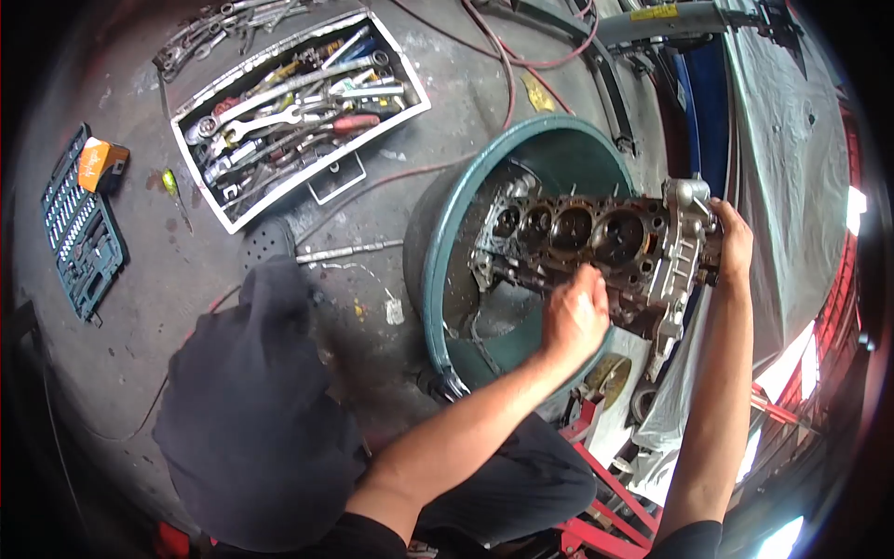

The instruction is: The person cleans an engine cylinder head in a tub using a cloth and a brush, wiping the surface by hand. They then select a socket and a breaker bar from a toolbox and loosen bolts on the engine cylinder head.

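An engine block (596,238) with open cylinder bores lies across the green tub (436,279), its far-left end inside and its right end past the rim. My right hand (736,238) grips the block's right end, the fingers partly hidden behind the casting. My left hand (575,315) is closed in a fist at the block's lower side, just below the bores. Whatever its fingers hold, if anything, is hidden. Dark wet grime covers the block and the tub's inner wall.
A white-rimmed toolbox (303,121) full of wrenches stands left of the tub. Further left lie a socket set (84,233), an orange box (101,166) and a yellow-green screwdriver (173,191). Red hoses (510,84) cross the floor. Plastic sheeting (782,168) hangs at right, above a red metal frame (605,531).
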{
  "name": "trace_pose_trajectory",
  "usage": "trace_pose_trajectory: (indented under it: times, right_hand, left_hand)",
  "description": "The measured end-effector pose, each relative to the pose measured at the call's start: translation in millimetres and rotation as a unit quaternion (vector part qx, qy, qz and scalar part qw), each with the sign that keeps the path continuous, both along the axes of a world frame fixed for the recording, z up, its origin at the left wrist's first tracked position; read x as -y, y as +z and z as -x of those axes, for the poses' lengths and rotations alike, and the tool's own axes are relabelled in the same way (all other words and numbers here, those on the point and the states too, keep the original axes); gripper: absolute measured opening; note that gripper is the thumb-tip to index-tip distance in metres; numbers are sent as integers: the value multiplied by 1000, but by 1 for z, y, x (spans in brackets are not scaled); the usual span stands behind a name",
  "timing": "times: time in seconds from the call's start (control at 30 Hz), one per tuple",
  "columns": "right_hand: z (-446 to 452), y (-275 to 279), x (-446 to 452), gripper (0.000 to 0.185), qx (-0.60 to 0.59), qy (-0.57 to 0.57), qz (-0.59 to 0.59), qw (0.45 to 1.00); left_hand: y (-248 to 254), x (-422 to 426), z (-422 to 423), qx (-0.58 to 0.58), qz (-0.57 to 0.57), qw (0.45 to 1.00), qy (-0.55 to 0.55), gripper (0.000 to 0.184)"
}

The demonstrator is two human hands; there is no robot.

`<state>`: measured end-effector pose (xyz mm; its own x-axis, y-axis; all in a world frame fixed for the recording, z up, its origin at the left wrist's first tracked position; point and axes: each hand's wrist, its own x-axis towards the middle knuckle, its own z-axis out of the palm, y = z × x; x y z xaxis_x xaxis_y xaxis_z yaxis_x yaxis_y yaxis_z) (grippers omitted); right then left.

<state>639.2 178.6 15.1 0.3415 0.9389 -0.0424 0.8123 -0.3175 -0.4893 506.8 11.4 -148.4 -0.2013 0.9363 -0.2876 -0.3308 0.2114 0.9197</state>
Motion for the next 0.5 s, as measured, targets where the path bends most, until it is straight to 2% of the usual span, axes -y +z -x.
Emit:
trace_pose_trajectory:
  times: [0.1, 0.13, 0.2, 0.23, 0.33, 0.37, 0.4, 0.47, 0.5]
  right_hand:
    - [-12, 2, 0, 31, -5, 14, -3, 1000]
    - [-14, -1, -2, 31, -31, 13, -6, 999]
    - [4, 0, -1, 31, -23, 6, -1, 1000]
    - [6, 1, 2, 31, -19, 10, 1, 1000]
    - [1, 4, 5, 30, 17, 31, 0, 999]
    - [-5, 3, 1, 30, -2, 12, -2, 1000]
    - [-10, 0, -2, 30, -23, -8, 1, 1000]
    - [8, 2, 4, 31, -25, -5, -6, 1000]
    - [5, 0, 4, 32, -28, 8, -7, 1000]
  left_hand:
    - [-16, -11, -8, -76, 62, 995, 3, 10]
    - [-7, -11, -2, -56, 75, 995, -29, 9]
    - [18, -2, 4, 50, 6, 999, -2, 8]
    - [17, 1, -3, 40, -18, 998, 42, 7]
    - [-15, -12, 0, -13, 82, 996, -21, 8]
    - [-14, -14, -2, -64, 66, 996, 23, 8]
    - [-10, -10, -6, -38, 75, 996, -5, 8]
    - [18, 4, 6, 70, -24, 997, -9, 8]
    - [15, 8, -8, 13, -37, 999, 29, 9]
